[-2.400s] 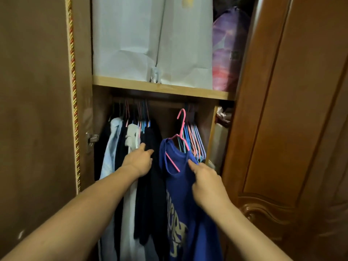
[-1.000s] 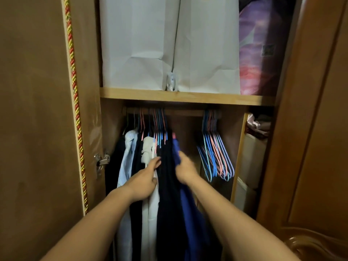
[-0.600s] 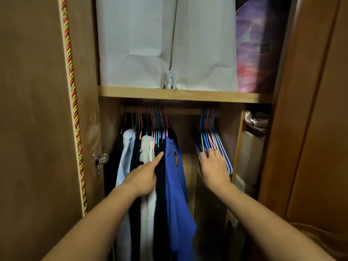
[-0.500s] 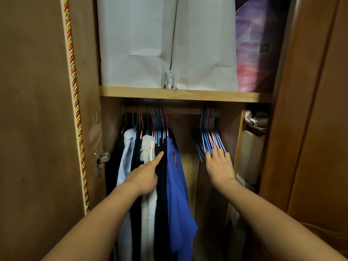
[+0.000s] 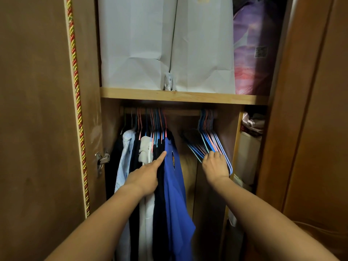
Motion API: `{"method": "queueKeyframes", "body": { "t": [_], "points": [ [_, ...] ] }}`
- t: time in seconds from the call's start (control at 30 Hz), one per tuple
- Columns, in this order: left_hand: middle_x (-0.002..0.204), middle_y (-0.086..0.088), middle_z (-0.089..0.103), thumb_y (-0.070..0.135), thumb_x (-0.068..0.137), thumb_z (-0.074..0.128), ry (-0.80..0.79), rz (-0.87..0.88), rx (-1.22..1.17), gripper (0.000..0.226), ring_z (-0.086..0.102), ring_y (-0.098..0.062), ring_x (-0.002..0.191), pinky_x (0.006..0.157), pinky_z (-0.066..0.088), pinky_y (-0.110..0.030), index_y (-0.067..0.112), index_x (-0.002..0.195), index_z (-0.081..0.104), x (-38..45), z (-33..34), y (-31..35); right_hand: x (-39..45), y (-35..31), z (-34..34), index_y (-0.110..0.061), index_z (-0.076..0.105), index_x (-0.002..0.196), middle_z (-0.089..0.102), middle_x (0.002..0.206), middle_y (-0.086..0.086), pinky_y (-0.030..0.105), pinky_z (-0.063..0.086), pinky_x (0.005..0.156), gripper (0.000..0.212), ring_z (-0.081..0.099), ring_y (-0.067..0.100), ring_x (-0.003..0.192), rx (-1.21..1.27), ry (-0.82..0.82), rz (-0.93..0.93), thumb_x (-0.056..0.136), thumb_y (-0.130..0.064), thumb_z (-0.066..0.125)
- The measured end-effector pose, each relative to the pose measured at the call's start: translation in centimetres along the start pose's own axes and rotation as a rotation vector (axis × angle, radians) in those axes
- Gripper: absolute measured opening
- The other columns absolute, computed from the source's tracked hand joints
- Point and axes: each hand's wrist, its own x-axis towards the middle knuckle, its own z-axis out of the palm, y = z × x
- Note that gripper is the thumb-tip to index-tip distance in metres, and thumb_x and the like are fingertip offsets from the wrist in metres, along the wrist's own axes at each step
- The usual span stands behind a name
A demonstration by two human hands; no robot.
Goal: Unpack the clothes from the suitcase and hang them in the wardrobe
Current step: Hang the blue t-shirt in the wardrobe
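A blue T-shirt [image 5: 176, 185] hangs on the wardrobe rail [image 5: 180, 111], rightmost in a row of dark, white and pale blue hung clothes [image 5: 143, 153]. My left hand [image 5: 145, 178] rests against the dark garment beside it, index finger stretched out toward the shirt's shoulder. To the right hangs a bunch of empty blue and pink hangers [image 5: 209, 140]. My right hand [image 5: 215, 165] curls its fingers over the lower bars of those hangers. The suitcase is out of view.
A wooden shelf [image 5: 184, 96] above the rail carries two white paper bags [image 5: 165, 42] and a purple bundle [image 5: 254, 48]. A side compartment [image 5: 248, 151] holds boxes and cloth. Open wardrobe doors [image 5: 37, 110] flank both sides.
The blue shirt went onto the rail and slid left against the other clothes. My right hand let go of it and moved right onto the empty hangers, fingers now curling on them.
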Motion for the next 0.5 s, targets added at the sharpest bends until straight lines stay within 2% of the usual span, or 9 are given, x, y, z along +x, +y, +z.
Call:
{"method": "queueKeyframes", "body": {
  "t": [0.07,0.13,0.2,0.27,0.37,0.43,0.5],
  "points": [
    [0.132,-0.005,0.056,0.003,0.093,0.042,-0.028,-0.006,0.003,0.1,0.05,-0.017,0.066,0.057,0.04,-0.032,0.058,0.149,-0.02,-0.1,-0.5,0.1,0.2,-0.1,-0.2,0.0,0.05,0.13,0.056,0.119,0.017,0.037,0.045,0.088,0.034,0.054,0.032,0.108,-0.034,-0.005,0.013,0.098,-0.008,0.045],
    [0.14,-0.008,0.051,0.0,0.093,0.041,-0.069,0.002,0.02,0.1,0.051,-0.015,0.068,0.056,0.038,-0.03,0.056,0.149,-0.021,0.0,-0.7,0.5,0.3,0.0,-0.4,-0.001,0.049,0.133,0.057,0.121,0.017,0.038,0.043,0.089,0.036,0.054,0.033,0.11,-0.067,-0.021,0.033,0.099,-0.009,0.043],
    [0.153,-0.007,0.041,-0.002,0.091,0.039,-0.113,0.012,0.04,0.101,0.061,-0.022,0.091,0.06,0.039,-0.029,0.054,0.151,-0.019,0.2,-0.7,0.8,0.3,0.0,-0.5,0.0,0.047,0.138,0.059,0.124,0.017,0.039,0.042,0.091,0.039,0.054,0.034,0.113,-0.085,-0.044,0.035,0.101,-0.011,0.041],
    [0.162,-0.003,0.029,-0.004,0.089,0.038,-0.135,0.005,0.064,0.101,0.058,-0.028,0.119,0.069,0.045,-0.031,0.054,0.152,-0.017,0.5,-0.6,0.9,0.1,-0.1,-0.9,-0.002,0.051,0.134,0.062,0.122,0.015,0.039,0.042,0.091,0.037,0.056,0.033,0.112,-0.014,-0.033,0.044,0.099,-0.01,0.044],
    [0.169,0.004,0.007,-0.003,0.089,0.039,-0.168,-0.006,0.118,0.101,0.04,-0.027,0.143,0.096,0.05,-0.041,0.052,0.152,-0.017,1.0,-0.3,0.9,0.2,-0.4,-1.6,-0.006,0.055,0.122,0.067,0.113,0.013,0.039,0.047,0.088,0.029,0.063,0.033,0.106,0.33,0.001,0.133,0.093,-0.008,0.051],
    [0.169,0.005,0.001,-0.002,0.088,0.039,-0.183,-0.024,0.143,0.1,0.036,-0.027,0.145,0.102,0.049,-0.043,0.049,0.154,-0.015,1.2,0.2,1.0,0.6,-0.4,-2.3,-0.005,0.052,0.119,0.068,0.109,0.016,0.041,0.05,0.082,0.023,0.065,0.038,0.101,0.628,0.015,0.237,0.096,-0.007,0.046],
    [0.169,0.006,0.0,-0.001,0.088,0.04,-0.18,-0.038,0.133,0.098,0.039,-0.029,0.144,0.104,0.048,-0.044,0.047,0.155,-0.014,1.2,0.7,1.2,1.4,-0.4,-2.8,-0.003,0.052,0.119,0.068,0.108,0.019,0.043,0.05,0.08,0.023,0.065,0.041,0.1,0.773,0.049,0.31,0.098,-0.008,0.043]
  ]
}}
